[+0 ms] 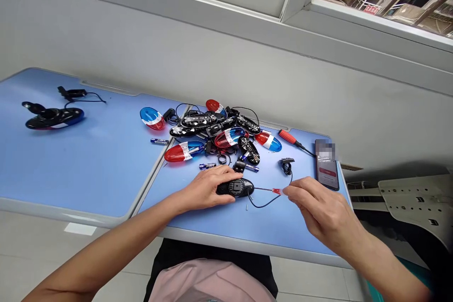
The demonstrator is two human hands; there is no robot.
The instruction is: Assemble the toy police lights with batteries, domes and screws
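My left hand (208,188) is closed around the left part of a black oval housing (243,187), thumb on the near side and fingers on the far side. The housing lies on the blue table, its round grille facing up. In my right hand (318,203) is the handle end of a thin screwdriver (264,189), pinched between thumb and fingers. Its shaft points left, with the tip at the housing's right end. A black cable curves from the housing toward a small black clip piece (286,166). One small screw (247,207) lies near the housing.
Behind my hands is a pile of red and blue lenses (230,137), black housings and batteries (207,166). A red-handled screwdriver (287,137) and a phone (326,165) lie at the right. An assembled light (54,118) sits on the left table. A chair (417,198) stands right.
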